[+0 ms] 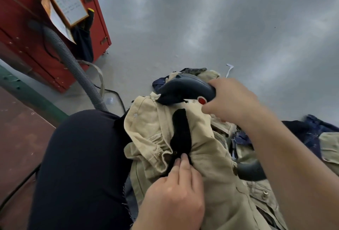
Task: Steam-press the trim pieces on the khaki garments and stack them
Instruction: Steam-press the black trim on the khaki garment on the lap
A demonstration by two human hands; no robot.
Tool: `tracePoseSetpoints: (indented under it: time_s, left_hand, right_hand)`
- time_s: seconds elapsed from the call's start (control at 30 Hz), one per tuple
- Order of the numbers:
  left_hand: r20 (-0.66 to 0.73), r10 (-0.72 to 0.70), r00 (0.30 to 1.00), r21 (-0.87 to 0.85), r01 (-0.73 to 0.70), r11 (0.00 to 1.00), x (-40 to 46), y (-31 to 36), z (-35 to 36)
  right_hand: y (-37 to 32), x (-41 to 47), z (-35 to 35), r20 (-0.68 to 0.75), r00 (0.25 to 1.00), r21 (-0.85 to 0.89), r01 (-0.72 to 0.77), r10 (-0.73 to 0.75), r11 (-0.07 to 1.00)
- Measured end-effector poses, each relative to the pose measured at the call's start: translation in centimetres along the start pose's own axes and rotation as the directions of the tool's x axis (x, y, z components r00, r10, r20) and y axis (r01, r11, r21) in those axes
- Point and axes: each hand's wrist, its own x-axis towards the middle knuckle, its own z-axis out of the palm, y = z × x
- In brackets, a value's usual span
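A khaki garment [207, 156] lies bunched over my lap, with a black trim piece [180, 130] running down its middle. My right hand [231, 99] grips the dark steam iron [183, 90] by its handle, thumb beside the red button, and the iron's nose rests on the top end of the trim. My left hand [174, 194] presses two fingertips on the lower end of the black trim, pinning it against the khaki cloth.
My leg in dark trousers [82, 165] fills the lower left. More khaki and navy garments [326, 138] are heaped to the right on the grey floor [220, 27]. A grey ribbed hose [73, 62] and a red cabinet [22, 36] stand at the left.
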Motion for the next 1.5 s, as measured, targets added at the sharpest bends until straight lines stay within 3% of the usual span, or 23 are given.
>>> tracePoseSetpoints:
  time_s: [0.13, 0.27, 0.4, 0.5, 0.57, 0.77, 0.93, 1.03, 1.17, 1.3, 1.5]
  left_hand:
    - [0.007, 0.005, 1.000, -0.014, -0.005, 1.000, 0.0, -0.2, -0.2]
    - [0.022, 0.002, 1.000, -0.029, -0.001, 1.000, 0.0, -0.4, -0.4]
    - [0.036, 0.011, 0.999, -0.021, -0.010, 1.000, 0.2, -0.4, -0.5]
    - [0.036, 0.018, 0.999, -0.011, -0.018, 1.000, 0.1, -0.3, -0.5]
    - [0.030, 0.011, 0.999, -0.027, -0.010, 1.000, 0.0, -0.3, -0.4]
    - [0.037, 0.011, 0.999, -0.042, -0.009, 0.999, 0.0, -0.7, -0.4]
    - [0.035, -0.008, 0.999, -0.017, 0.008, 1.000, 0.1, -0.3, -0.4]
    - [0.067, -0.026, 0.997, -0.069, 0.030, 0.997, 0.2, -0.2, -0.8]
    - [0.099, -0.082, 0.992, -0.177, 0.099, 0.979, 1.2, -0.9, -2.2]
    - [0.223, -0.242, 0.944, -0.037, 0.256, 0.966, 5.2, -2.5, -3.3]
    - [0.240, -0.253, 0.937, 0.112, 0.233, 0.966, 8.8, -3.4, -2.7]
  right_hand:
    - [-0.5, 2.2, -0.4, -0.047, 0.999, 0.036, -0.021, 0.022, 0.999]
    - [1.7, -1.3, -3.7, -0.076, 0.995, 0.217, 0.074, -0.059, 0.973]
    - [3.5, -6.8, -5.8, -0.015, 0.996, 0.223, 0.084, -0.083, 0.971]
    - [4.1, -8.0, -4.5, 0.064, 0.997, 0.100, 0.039, -0.046, 0.994]
    - [3.9, -7.5, -2.9, 0.096, 0.995, 0.038, 0.030, -0.033, 0.999]
    - [1.7, -1.6, -0.8, 0.041, 0.999, 0.113, 0.011, -0.016, 0.994]
    - [-2.0, 3.9, 0.0, 0.102, 0.995, 0.102, 0.003, -0.013, 0.995]
    - [-1.9, 5.0, -0.8, 0.066, 0.998, 0.095, 0.004, -0.010, 0.995]
    - [1.0, 2.5, -4.2, 0.012, 0.999, 0.213, 0.043, -0.046, 0.976]
    - [4.1, -2.2, -5.7, -0.042, 0.999, 0.254, 0.033, -0.023, 0.967]
    - [12.1, -3.8, -5.0, -0.062, 0.987, 0.333, -0.116, 0.145, 0.936]
